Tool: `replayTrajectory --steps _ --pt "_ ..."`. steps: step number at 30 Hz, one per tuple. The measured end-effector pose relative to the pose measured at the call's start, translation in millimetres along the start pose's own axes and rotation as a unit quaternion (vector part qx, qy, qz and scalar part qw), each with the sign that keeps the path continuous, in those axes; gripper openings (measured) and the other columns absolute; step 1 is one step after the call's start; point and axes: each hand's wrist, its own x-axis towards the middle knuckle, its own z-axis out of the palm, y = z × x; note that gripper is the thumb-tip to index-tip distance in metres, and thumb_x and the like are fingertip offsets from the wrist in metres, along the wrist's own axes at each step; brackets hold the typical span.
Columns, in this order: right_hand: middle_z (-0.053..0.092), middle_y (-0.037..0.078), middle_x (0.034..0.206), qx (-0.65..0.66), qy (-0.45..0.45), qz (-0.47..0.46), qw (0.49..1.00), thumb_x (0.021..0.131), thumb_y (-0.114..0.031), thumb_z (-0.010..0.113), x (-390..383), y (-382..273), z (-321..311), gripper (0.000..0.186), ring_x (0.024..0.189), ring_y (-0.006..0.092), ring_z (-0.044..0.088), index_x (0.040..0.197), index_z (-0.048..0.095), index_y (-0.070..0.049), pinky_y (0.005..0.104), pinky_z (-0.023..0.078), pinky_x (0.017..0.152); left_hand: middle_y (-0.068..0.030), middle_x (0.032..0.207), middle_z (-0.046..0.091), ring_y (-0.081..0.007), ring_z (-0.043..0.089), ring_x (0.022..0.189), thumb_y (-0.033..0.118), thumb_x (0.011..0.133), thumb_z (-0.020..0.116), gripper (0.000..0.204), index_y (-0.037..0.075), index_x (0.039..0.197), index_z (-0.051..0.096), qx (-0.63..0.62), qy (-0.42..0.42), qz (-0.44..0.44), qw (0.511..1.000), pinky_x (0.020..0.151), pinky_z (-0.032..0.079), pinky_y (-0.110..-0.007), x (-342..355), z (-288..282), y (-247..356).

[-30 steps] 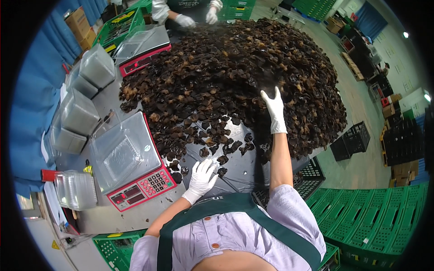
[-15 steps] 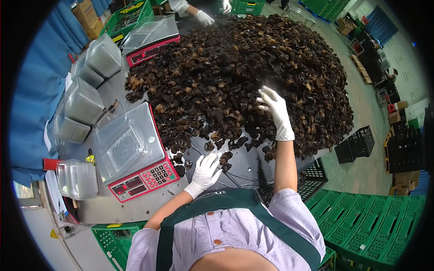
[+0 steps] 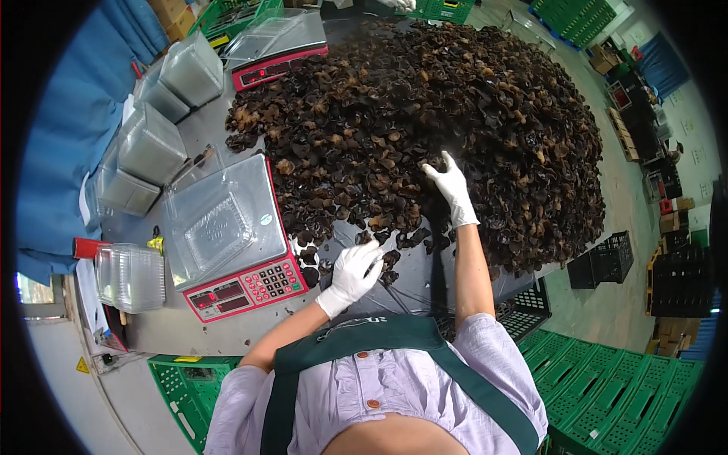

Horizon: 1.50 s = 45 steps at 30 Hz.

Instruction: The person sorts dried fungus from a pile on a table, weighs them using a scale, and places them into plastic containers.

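A large heap of dark brown wood ear mushrooms (image 3: pixel 516 144) covers the grey table (image 3: pixel 364 303). My right hand (image 3: pixel 453 193), in a white glove, reaches over the heap's near part with thumb and fingers apart; its fingertips are at the mushrooms. Nearer to me, my left hand (image 3: pixel 353 277), also gloved in white, rests by the heap's front edge. Its thumb stands off from the fingers, and nothing shows in its grasp. A few loose mushrooms (image 3: pixel 390 265) lie beside its fingertips. Left of it, a red scale (image 3: pixel 246 292) carries a clear plastic tray (image 3: pixel 220 227).
Stacked clear trays (image 3: pixel 130 279) stand on the table's left side. Behind is a second red scale (image 3: pixel 277 67). Green crates (image 3: pixel 607 387) are at lower right, a black crate (image 3: pixel 599 262) on the floor. Part of another person's gloved hand (image 3: pixel 400 4) shows at the top.
The whole view has shifted slightly. My right hand's fingers have turned toward the heap, and my left hand has moved a little forward and right. The other person's hands have mostly left view.
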Motion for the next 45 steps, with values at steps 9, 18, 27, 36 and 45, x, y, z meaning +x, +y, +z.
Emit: replayTrajectory --steps 9,18,27,36,45 --pt "0.051 0.015 0.136 0.18 -0.162 -0.083 0.966 0.079 -0.024 0.073 -24.3 -43.8 45.0 0.072 0.124 0.0234 0.049 0.139 0.041 -0.003 0.0318 0.036 0.105 -0.018 0.152 0.019 -0.0373 0.026 0.137 0.042 0.072 0.072 0.098 0.013 0.149 0.018 0.215 -0.113 -0.132 0.961 0.108 0.024 -0.055 121.8 0.3 -47.6" --pt "0.055 0.011 0.132 0.043 -0.271 -0.103 0.956 0.079 -0.025 0.072 -102.6 -61.7 21.3 0.06 0.121 0.0249 0.053 0.132 0.051 -0.008 0.0331 0.04 0.102 -0.0143 0.128 0.05 -0.0299 0.045 0.121 0.024 0.074 0.068 0.054 0.007 0.122 0.051 0.286 -0.152 -0.175 0.93 0.098 0.037 -0.041 61.2 -19.9 -52.5" --pt "0.071 0.007 0.089 0.224 -0.394 -0.065 0.889 0.084 -0.015 0.066 -182.2 -111.7 19.4 0.018 0.082 0.0123 0.065 0.096 0.071 -0.003 0.0273 0.051 0.078 -0.0151 0.121 0.058 -0.026 0.056 0.114 0.003 0.081 0.062 0.027 0.002 0.108 0.062 -0.116 0.181 -0.061 0.975 0.099 0.043 -0.035 116.7 -121.8 61.2" --pt "0.07 0.007 0.081 0.128 -0.529 -0.153 0.825 0.081 -0.019 0.069 -226.9 -129.4 30.5 0.018 0.078 0.0141 0.065 0.09 0.07 -0.002 0.0306 0.051 0.073 -0.0162 0.111 0.063 -0.0292 0.063 0.09 0.011 0.071 0.069 0.032 0.0 0.101 0.066 -0.147 0.005 0.211 0.966 0.078 0.05 -0.039 59.7 -85.2 143.8" --pt "0.07 0.007 0.08 0.082 -0.529 -0.169 0.827 0.081 -0.019 0.069 -237.6 -149.1 45.7 0.019 0.077 0.0144 0.065 0.088 0.07 -0.002 0.0312 0.051 0.073 -0.0179 0.113 0.062 -0.0296 0.062 0.089 0.013 0.072 0.067 0.032 -0.002 0.1 0.065 -0.153 -0.015 0.251 0.956 0.076 0.05 -0.04 63.7 -79.9 147.4"
